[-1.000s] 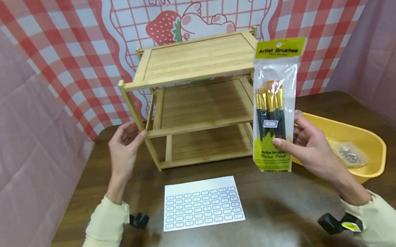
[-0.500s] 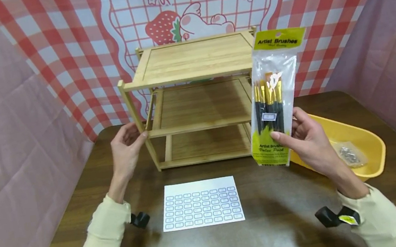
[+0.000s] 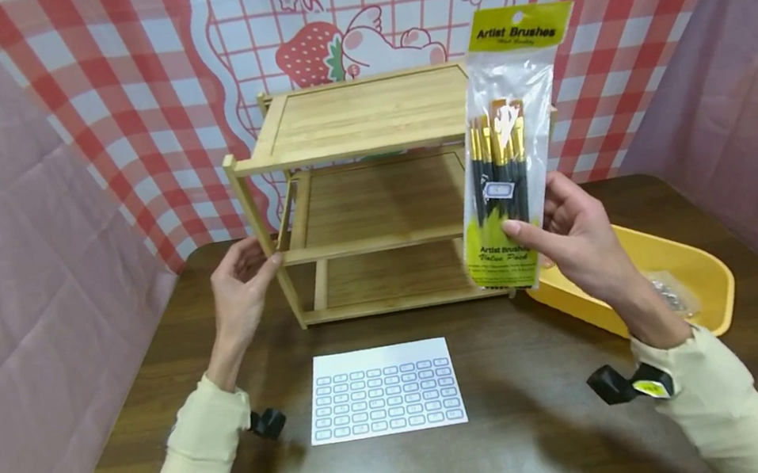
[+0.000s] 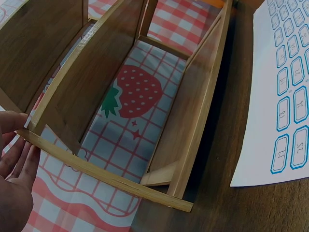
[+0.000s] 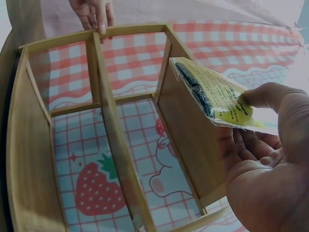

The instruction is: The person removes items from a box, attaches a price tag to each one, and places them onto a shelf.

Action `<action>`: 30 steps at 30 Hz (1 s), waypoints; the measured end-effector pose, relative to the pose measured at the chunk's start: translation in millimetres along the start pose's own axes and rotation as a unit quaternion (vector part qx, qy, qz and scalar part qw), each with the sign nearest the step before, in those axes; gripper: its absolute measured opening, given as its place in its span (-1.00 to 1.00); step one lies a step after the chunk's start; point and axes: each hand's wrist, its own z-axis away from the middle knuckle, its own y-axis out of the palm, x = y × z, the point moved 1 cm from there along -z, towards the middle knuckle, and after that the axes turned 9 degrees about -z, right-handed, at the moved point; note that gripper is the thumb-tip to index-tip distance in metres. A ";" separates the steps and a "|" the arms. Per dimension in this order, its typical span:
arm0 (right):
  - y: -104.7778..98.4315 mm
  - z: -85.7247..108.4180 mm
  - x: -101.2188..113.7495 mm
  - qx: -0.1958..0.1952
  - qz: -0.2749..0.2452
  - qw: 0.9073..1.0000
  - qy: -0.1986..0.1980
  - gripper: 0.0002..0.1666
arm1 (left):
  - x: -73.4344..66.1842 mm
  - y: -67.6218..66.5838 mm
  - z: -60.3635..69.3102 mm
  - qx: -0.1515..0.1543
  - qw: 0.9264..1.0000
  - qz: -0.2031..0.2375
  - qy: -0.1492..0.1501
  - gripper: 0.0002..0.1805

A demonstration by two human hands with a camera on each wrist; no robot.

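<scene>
My right hand (image 3: 584, 241) pinches the lower part of a clear packet of artist brushes (image 3: 502, 164), thumb in front and fingers behind. The packet stands upright, with a yellow-green header and a small label stuck over the dark handles. It hangs in front of the right side of a three-tier wooden shelf (image 3: 363, 115), hiding part of it. At the shelf's left front post, my left hand (image 3: 238, 291) grips the wood near the middle tier; the left wrist view shows the thumb and fingers of that hand (image 4: 17, 179) about the frame.
A sheet of numbered labels (image 3: 384, 387) lies on the dark wooden table (image 3: 494, 453) before the shelf. Behind my right hand sits a yellow bin (image 3: 707, 273) with a small clear bag (image 3: 674, 293) inside. A checked strawberry cloth (image 3: 138, 100) hangs at the back.
My right hand has raised the packet of artist brushes and carried it slightly left, up over the shelf's right side. My left hand keeps its grip on the post.
</scene>
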 end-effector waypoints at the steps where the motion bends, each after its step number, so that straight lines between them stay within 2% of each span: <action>1: 0.5 -2.2 1.1 0.001 -0.003 1.000 -0.002 -0.38 | -0.4 0.0 0.3 0.000 1.000 0.000 0.001 -0.62; 18: 5.2 -34.8 14.3 0.011 -0.073 0.997 -0.011 -0.42 | 1.8 1.3 1.5 0.000 1.000 0.004 0.004 -0.61; 30: 8.0 -54.3 25.5 0.026 -0.059 0.998 0.000 -0.38 | 4.2 3.5 1.3 -0.005 1.000 0.022 0.010 -0.60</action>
